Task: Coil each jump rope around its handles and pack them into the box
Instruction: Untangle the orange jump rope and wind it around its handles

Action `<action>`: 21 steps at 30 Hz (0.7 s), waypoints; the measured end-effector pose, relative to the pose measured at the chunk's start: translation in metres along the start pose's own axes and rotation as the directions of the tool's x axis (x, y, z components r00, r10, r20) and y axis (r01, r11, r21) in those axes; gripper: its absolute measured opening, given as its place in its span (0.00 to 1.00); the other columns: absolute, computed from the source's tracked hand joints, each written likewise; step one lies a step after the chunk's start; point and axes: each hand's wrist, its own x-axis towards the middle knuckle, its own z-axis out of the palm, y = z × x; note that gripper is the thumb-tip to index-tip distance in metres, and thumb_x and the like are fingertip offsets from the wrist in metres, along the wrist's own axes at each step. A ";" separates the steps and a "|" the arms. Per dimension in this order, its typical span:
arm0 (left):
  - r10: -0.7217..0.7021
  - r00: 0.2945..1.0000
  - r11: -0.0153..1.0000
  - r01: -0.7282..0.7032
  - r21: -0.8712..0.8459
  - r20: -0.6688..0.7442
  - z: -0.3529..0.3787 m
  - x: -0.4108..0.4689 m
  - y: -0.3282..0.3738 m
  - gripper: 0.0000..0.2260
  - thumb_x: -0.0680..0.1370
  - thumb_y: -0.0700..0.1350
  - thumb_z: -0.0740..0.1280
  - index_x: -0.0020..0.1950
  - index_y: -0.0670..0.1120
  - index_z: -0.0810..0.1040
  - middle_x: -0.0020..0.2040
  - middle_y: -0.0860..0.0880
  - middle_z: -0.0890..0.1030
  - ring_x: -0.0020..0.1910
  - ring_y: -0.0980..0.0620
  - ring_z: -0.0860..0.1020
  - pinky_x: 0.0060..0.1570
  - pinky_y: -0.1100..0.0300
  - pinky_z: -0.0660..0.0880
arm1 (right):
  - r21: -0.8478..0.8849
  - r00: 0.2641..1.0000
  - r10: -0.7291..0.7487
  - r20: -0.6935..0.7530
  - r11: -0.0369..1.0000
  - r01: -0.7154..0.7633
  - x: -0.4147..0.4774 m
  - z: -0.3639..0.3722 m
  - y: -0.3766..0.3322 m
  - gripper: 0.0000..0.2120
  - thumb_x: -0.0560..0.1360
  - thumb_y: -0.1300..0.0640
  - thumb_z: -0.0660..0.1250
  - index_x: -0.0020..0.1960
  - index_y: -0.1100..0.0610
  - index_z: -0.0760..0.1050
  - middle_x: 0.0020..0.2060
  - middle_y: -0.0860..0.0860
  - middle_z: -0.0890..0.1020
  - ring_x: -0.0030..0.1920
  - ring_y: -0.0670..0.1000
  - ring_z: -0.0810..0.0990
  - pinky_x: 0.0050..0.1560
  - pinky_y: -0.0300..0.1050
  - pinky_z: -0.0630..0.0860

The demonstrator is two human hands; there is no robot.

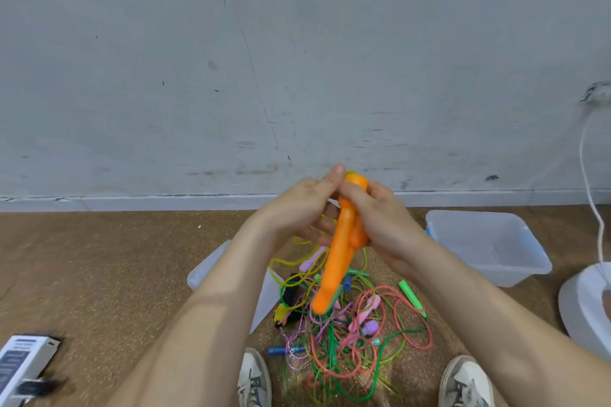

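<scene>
Both my hands hold a pair of orange jump rope handles (337, 257) side by side, raised in front of me. My left hand (297, 211) grips their upper part from the left, thumb up at the top. My right hand (380, 214) wraps the top from the right. A yellow-green rope trails from the handles behind my left hand. Below lies a tangled pile of jump ropes (357, 334) in green, coral, pink, purple and yellow on the floor. A clear plastic box (489, 244) stands empty to the right.
A clear lid (211, 267) lies under my left forearm. My two shoes (254, 380) flank the pile. A white carton (20, 363) sits bottom left; a white round object (582, 307) and white cable (591, 201) are at the right. A wall stands ahead.
</scene>
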 end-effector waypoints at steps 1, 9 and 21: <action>0.003 0.999 1.000 -0.004 0.009 0.053 0.004 -0.001 -0.001 0.26 0.80 0.61 0.53 0.55 0.40 0.78 0.42 0.43 0.80 0.41 0.45 0.82 0.40 0.53 0.81 | -0.049 1.000 0.017 0.016 0.999 -0.016 0.000 -0.005 -0.002 0.14 0.79 0.50 0.63 0.53 0.62 0.77 0.38 0.54 0.82 0.38 0.50 0.84 0.41 0.51 0.80; 0.067 0.993 0.997 -0.063 0.049 -0.093 0.011 0.011 -0.008 0.17 0.81 0.50 0.60 0.52 0.38 0.80 0.41 0.39 0.81 0.36 0.47 0.78 0.41 0.51 0.78 | -0.473 0.981 0.049 0.188 0.880 0.047 -0.003 -0.025 -0.007 0.06 0.74 0.62 0.69 0.44 0.55 0.72 0.33 0.49 0.73 0.31 0.44 0.72 0.30 0.36 0.67; -0.073 0.987 0.900 0.002 -0.437 -0.146 0.005 0.009 0.002 0.12 0.78 0.44 0.60 0.51 0.38 0.80 0.39 0.42 0.83 0.36 0.47 0.82 0.42 0.54 0.80 | 0.047 0.993 0.108 -0.040 0.993 -0.106 0.009 -0.039 -0.015 0.14 0.68 0.58 0.74 0.51 0.61 0.77 0.38 0.56 0.81 0.35 0.51 0.81 0.44 0.49 0.82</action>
